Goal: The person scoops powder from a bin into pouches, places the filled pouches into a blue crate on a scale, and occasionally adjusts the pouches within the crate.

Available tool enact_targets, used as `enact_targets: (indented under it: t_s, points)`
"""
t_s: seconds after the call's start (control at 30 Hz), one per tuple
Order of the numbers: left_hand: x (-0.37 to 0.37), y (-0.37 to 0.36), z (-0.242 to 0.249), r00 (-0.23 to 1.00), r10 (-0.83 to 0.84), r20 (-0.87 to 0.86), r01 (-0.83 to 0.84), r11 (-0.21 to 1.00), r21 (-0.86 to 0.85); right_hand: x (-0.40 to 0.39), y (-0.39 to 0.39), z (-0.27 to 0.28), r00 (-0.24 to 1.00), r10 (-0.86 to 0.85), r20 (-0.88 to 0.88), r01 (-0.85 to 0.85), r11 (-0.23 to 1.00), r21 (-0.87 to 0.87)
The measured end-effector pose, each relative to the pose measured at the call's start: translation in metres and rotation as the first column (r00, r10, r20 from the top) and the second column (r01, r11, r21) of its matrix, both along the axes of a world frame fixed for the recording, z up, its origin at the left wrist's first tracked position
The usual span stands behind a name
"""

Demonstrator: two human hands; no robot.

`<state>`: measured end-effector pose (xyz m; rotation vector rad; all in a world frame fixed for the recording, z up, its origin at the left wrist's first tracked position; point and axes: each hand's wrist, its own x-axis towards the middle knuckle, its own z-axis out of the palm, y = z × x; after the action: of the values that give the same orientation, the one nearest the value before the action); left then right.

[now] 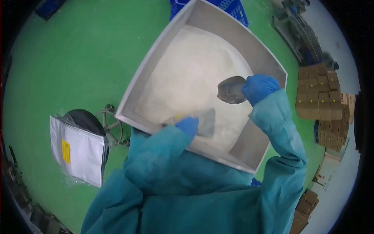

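Note:
A large grey-white bin [259, 50] holds a bed of white powder [191, 66]. My right hand [260, 89], in a blue glove, is closed round the handle of a metal scoop [231, 90], which is over the powder near the bin's right wall. Near the front wall, my left hand [187, 126], also blue-gloved, is closed on a clear plastic bag [206, 123] with a yellow patch. The bag is blurred and lies over the powder, so its contents cannot be made out.
Left of the bin, a round black stool [83, 117] carries silvery white pouches [83, 154] with a yellow label. Behind the bin is a blue crate [235, 11]. Cardboard boxes [317, 93] are stacked at the right, with metal equipment [296, 35] beyond. The floor [78, 66] is green.

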<state>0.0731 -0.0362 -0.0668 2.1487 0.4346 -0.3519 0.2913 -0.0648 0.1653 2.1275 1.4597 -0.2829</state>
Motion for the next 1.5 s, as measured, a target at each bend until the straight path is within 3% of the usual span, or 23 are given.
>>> enact_targets:
  t_s: [0.03, 0.07, 0.1, 0.17, 0.2, 0.23, 0.3, 0.37, 0.43, 0.6, 0.63, 0.73, 0.8, 0.87, 0.93, 1.07, 1.17, 1.23, 1.3, 1.33, 1.4, 1.47, 1.5]
  points:
    - [0.007, 0.001, 0.0, 0.998, -0.055, -0.016, 0.055, 0.998, 0.022, 0.018, 0.015, -0.007, 0.996, -0.084, 0.038, 0.085, 0.995, -0.045]
    - [0.009, 0.004, 0.007, 0.996, -0.086, 0.01, 0.085, 0.996, 0.005, 0.046, 0.002, -0.059, 0.995, -0.102, 0.013, 0.101, 0.991, 0.084]
    - [0.008, 0.004, 0.02, 0.993, -0.111, 0.032, 0.112, 0.993, -0.025, 0.068, -0.012, -0.121, 0.994, -0.112, -0.017, 0.113, 0.974, 0.196]
    - [0.008, 0.001, 0.017, 0.989, -0.144, 0.016, 0.144, 0.989, -0.032, 0.106, -0.021, -0.265, 0.961, -0.266, -0.069, 0.266, 0.964, -0.021]
    - [0.008, -0.001, 0.009, 0.988, -0.153, -0.026, 0.153, 0.988, -0.011, 0.123, -0.048, -0.359, 0.962, -0.234, -0.142, 0.24, 0.971, 0.023]
    - [0.011, 0.001, 0.001, 0.984, -0.165, -0.07, 0.166, 0.986, 0.016, 0.104, -0.044, -0.393, 0.942, -0.301, -0.15, 0.278, 0.948, -0.154]
    - [0.015, 0.011, 0.006, 0.984, -0.142, -0.112, 0.145, 0.989, 0.018, 0.059, -0.044, -0.413, 0.801, -0.563, -0.203, 0.536, 0.826, -0.173]
    - [0.011, 0.013, 0.005, 0.983, -0.123, -0.135, 0.125, 0.992, 0.005, 0.045, -0.055, -0.396, 0.717, -0.63, -0.3, 0.627, 0.77, -0.118]
    - [0.015, 0.023, 0.006, 0.989, -0.098, -0.107, 0.099, 0.995, 0.003, 0.033, -0.066, -0.331, 0.606, -0.707, -0.364, 0.739, 0.67, -0.071]
    - [0.035, 0.035, -0.001, 0.995, -0.017, -0.097, 0.019, 1.0, 0.013, 0.055, -0.098, -0.161, 0.767, -0.561, -0.31, 0.624, 0.766, 0.158]
    - [0.037, 0.035, -0.001, 0.992, 0.003, -0.129, 0.0, 1.0, 0.02, 0.05, -0.095, -0.124, 0.843, -0.504, -0.189, 0.53, 0.838, 0.131]
    - [0.038, 0.036, -0.026, 1.0, 0.007, -0.007, -0.006, 0.994, 0.112, 0.011, -0.07, -0.033, 0.892, -0.438, -0.115, 0.442, 0.897, 0.014]
    - [0.039, 0.04, -0.012, 0.999, 0.023, -0.027, -0.02, 0.995, 0.101, -0.011, -0.069, -0.037, 0.977, -0.18, -0.112, 0.189, 0.98, 0.069]
    - [0.039, 0.039, 0.003, 0.996, 0.048, -0.08, -0.042, 0.996, 0.081, -0.025, -0.075, -0.088, 0.997, 0.015, -0.074, -0.011, 0.999, 0.049]
    - [0.037, 0.041, 0.015, 0.982, 0.087, -0.166, -0.078, 0.995, 0.061, -0.04, -0.088, -0.087, 0.997, -0.053, -0.047, 0.054, 0.998, 0.012]
    - [0.025, 0.039, -0.015, 0.998, 0.051, -0.046, -0.046, 0.992, 0.116, -0.052, -0.117, -0.033, 0.936, -0.344, -0.07, 0.345, 0.939, -0.001]
    - [0.031, 0.035, -0.001, 0.996, -0.01, -0.084, 0.021, 0.99, 0.137, -0.054, -0.138, -0.066, 0.978, -0.163, 0.129, 0.177, 0.979, -0.101]
    - [0.041, 0.034, 0.002, 0.969, -0.11, -0.223, 0.151, 0.972, 0.179, -0.056, -0.124, -0.117, 0.832, -0.523, -0.184, 0.534, 0.845, 0.011]
    - [0.047, 0.027, -0.012, 0.98, -0.143, -0.138, 0.167, 0.968, 0.187, -0.052, -0.121, -0.22, 0.639, -0.594, -0.488, 0.687, 0.727, 0.014]
    - [0.041, 0.024, -0.015, 0.979, -0.174, -0.106, 0.192, 0.962, 0.194, -0.06, -0.119, -0.227, 0.56, -0.647, -0.518, 0.76, 0.649, 0.011]
    - [0.038, 0.034, 0.0, 0.974, -0.215, -0.072, 0.226, 0.891, 0.395, -0.053, -0.108, -0.221, 0.405, -0.711, -0.575, 0.88, 0.474, 0.034]
    - [0.007, 0.068, 0.032, 0.979, 0.072, 0.189, -0.072, 0.997, -0.011, -0.067, -0.125, -0.165, 0.451, -0.585, -0.674, 0.866, 0.47, 0.172]
    - [0.001, 0.068, 0.035, 0.979, 0.04, 0.201, -0.055, 0.996, 0.067, -0.081, -0.142, -0.145, 0.464, -0.529, -0.71, 0.862, 0.455, 0.224]
